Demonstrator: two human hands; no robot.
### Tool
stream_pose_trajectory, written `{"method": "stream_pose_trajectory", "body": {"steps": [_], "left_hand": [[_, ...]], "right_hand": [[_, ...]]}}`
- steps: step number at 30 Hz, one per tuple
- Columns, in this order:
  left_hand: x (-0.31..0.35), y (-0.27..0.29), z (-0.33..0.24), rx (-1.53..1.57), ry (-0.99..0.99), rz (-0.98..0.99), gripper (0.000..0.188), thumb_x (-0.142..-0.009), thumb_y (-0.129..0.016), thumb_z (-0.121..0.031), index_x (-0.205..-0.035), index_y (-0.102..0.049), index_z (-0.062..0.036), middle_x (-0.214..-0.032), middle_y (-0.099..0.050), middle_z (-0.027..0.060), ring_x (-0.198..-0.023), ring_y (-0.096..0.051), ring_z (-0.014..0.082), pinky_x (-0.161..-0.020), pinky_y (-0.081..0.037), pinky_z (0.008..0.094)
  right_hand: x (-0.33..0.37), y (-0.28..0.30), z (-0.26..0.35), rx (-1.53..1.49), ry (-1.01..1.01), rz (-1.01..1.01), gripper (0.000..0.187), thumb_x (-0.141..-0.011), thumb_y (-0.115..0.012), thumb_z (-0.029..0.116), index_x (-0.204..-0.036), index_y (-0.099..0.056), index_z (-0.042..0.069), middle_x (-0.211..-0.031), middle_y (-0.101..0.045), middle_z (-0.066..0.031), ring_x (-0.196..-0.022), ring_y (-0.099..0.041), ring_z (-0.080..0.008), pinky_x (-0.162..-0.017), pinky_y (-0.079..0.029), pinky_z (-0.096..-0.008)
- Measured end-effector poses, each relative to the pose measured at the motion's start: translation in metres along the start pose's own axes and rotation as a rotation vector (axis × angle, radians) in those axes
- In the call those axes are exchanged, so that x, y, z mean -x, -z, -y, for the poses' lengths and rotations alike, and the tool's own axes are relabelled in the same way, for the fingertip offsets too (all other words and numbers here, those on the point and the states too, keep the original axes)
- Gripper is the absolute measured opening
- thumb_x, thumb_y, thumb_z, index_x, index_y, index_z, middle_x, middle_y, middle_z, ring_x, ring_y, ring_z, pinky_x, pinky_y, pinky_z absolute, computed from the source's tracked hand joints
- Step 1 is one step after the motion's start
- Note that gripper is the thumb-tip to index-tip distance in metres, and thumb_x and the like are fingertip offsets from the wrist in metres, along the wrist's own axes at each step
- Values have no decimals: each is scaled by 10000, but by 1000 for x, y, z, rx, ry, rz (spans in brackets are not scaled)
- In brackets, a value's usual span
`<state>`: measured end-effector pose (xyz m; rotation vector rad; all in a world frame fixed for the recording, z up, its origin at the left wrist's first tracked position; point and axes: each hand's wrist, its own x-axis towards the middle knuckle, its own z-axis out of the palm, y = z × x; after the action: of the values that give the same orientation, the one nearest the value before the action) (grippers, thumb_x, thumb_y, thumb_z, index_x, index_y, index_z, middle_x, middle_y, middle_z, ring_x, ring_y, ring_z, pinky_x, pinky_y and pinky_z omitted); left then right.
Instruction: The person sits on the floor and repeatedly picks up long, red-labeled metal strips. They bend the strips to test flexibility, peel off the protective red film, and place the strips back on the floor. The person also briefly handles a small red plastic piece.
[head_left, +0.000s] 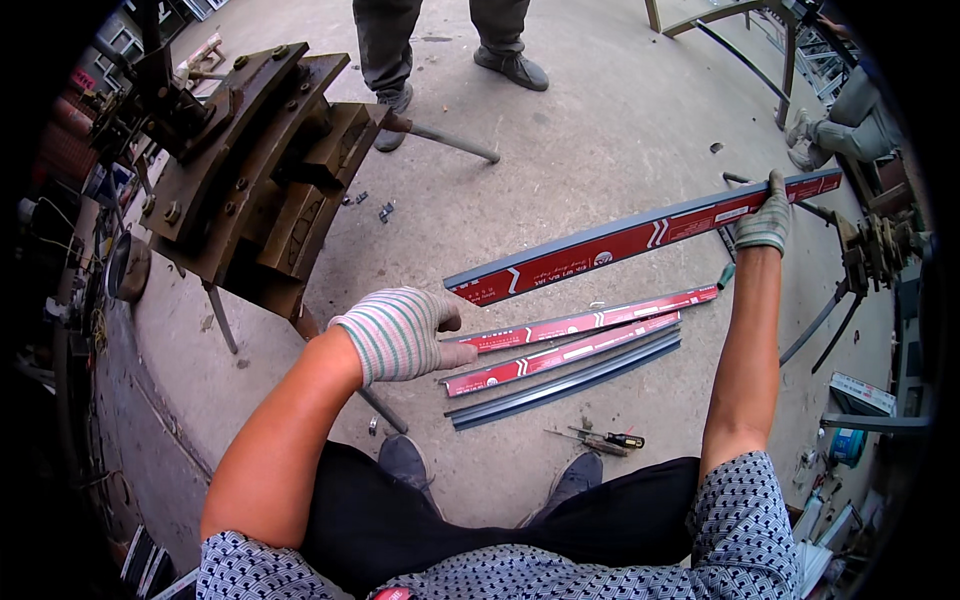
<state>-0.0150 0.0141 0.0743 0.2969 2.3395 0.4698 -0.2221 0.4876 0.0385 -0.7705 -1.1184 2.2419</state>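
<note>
In my right hand (pixel 765 218), gloved in striped knit, is a long grey metal profile (pixel 610 252) with a red printed film along its face. The fingers wrap its right part, and the profile slants down to the left above the floor. My left hand (pixel 400 335), in a similar glove, hovers below its left end with thumb and fingers apart and nothing between them. Under that hand's fingertips lies a red-faced profile (pixel 590 320). Nearer me are another red-faced profile (pixel 560 358) and a grey one (pixel 570 382).
A heavy rusty metal machine (pixel 270 160) stands at the left, with a rod (pixel 450 142) jutting out. Screwdrivers (pixel 605 440) lie near my feet. One person (pixel 390 50) stands ahead; another person's legs (pixel 860 120) show at far right, beside a metal mechanism (pixel 875 255).
</note>
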Motion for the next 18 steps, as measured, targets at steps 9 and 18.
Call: {"method": "stream_pose_trajectory", "body": {"steps": [9, 18], "left_hand": [[8, 6, -12, -78, 84, 79, 619, -915, -673, -609, -1062, -779, -17, -942, -766, 206, -911, -745, 353, -855, -577, 407], [6, 6, -11, -14, 0, -87, 546, -950, -678, -517, -1115, -749, -2, -1039, -767, 202, -982, -746, 336, -886, -578, 393]], "right_hand": [[69, -28, 9, 385, 658, 188, 323, -863, -872, 301, -971, -642, 101, -782, -632, 18, -651, -555, -106, -634, -481, -287], [133, -41, -18, 1369, 1191, 811, 292, -823, -836, 238, -1005, -689, 63, -811, -721, -176, -721, -734, -338, -666, -590, -399]]}}
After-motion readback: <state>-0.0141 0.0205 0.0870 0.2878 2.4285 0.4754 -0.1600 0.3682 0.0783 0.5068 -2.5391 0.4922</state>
